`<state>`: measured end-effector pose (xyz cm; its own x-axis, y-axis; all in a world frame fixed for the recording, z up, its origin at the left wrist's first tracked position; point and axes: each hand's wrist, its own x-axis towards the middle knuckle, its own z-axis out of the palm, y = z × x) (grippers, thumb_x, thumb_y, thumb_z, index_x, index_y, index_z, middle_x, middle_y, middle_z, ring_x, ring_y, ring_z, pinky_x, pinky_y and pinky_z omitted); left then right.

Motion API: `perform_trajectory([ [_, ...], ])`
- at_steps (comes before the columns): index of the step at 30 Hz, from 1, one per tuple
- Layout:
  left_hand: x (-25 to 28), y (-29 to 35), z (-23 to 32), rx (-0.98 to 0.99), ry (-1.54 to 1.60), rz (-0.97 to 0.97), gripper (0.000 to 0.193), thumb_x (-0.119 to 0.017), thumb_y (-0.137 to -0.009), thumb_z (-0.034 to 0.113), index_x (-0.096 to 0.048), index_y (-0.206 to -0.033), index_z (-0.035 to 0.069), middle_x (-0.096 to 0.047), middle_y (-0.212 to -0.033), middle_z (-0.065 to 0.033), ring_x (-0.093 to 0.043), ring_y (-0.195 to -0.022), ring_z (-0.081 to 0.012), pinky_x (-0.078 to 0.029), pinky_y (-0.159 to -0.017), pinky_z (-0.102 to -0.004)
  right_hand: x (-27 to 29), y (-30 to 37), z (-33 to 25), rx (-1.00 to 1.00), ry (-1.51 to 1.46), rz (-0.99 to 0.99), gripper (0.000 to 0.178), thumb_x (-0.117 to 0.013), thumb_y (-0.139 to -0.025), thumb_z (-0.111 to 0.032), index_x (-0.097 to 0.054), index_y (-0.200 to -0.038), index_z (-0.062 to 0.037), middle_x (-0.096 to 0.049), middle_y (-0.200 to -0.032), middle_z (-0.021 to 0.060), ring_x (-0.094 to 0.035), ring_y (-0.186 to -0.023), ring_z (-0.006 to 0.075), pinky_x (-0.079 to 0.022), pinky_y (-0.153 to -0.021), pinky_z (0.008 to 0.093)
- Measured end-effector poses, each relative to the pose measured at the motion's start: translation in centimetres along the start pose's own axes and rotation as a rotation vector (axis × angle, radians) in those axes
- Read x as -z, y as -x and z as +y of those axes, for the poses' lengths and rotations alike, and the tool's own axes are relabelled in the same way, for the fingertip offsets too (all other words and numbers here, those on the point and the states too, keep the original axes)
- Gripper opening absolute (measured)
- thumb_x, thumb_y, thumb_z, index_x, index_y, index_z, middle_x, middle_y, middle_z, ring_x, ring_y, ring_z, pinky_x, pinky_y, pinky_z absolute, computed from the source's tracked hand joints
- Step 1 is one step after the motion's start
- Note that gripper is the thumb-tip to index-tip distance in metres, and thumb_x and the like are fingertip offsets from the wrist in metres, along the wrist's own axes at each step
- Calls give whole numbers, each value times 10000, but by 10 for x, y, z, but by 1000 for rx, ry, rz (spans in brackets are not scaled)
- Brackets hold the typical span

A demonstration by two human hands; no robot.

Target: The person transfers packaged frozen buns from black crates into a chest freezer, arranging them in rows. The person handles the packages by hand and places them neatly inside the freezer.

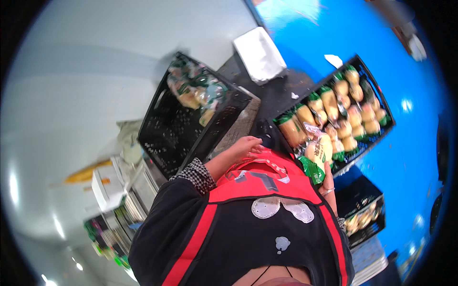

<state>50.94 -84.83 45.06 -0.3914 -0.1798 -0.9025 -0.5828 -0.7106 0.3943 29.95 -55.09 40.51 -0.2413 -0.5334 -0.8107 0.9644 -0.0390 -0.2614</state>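
My right hand (328,181) is closed around the lower end of a bagged butternut squash (318,150), in clear film with a green part. The squash is at the near edge of a black plastic crate (313,90) on the right, which holds several similar bagged squashes (354,116) in rows. My left hand (247,146) hangs in front of my red and black apron (267,171), its fingers loosely stretched and nothing visible in them. Left of it stands a second black crate (164,128), tilted in view, with a few bagged items (198,93) bunched at its far end.
A white foam box (260,55) lies beyond the crates on a dark surface. Another black crate (365,195) with pale produce stands low at the right on the blue floor (405,157). White containers (107,183) and stacked goods are along the pale wall at left.
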Motion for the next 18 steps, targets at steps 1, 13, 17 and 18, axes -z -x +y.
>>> perform_trajectory([
  [1, 4, 5, -6, -8, 14, 28, 291, -578, -901, 317, -532, -1050, 71, -633, -941, -74, -600, -834, -170, -501, -727, -340, -24, 0, -7, 27, 53, -42, 456, -530, -930, -329, -500, -1246, -2, -622, -1126, 116, -644, -935, 219, -533, -803, 329],
  [13, 127, 103, -58, -674, 455, 655, 205, -588, -897, 179, -588, -1045, 37, -664, -918, -68, -640, -836, -155, -505, -703, -268, -314, -65, 25, 128, 952, -874, 611, -661, -788, -360, -520, -1222, 46, -614, -1078, 82, -574, -958, 145, -452, -856, 280],
  [17, 200, 138, -108, -789, 113, 1240, 180, -623, -856, 109, -616, -1006, 9, -663, -901, -66, -629, -807, -143, -497, -719, -262, -409, -76, 130, -32, 1186, -881, 544, -680, -796, -335, -567, -1177, 37, -633, -1041, 81, -598, -912, 144, -474, -802, 276],
  [18, 212, 148, -118, -763, 106, 1334, 182, -630, -850, 109, -618, -999, 4, -661, -901, -70, -627, -800, -145, -495, -718, -262, -424, -87, 161, -89, 1249, -853, 525, -687, -798, -336, -587, -1155, 36, -639, -1032, 86, -605, -898, 144, -480, -784, 273],
])
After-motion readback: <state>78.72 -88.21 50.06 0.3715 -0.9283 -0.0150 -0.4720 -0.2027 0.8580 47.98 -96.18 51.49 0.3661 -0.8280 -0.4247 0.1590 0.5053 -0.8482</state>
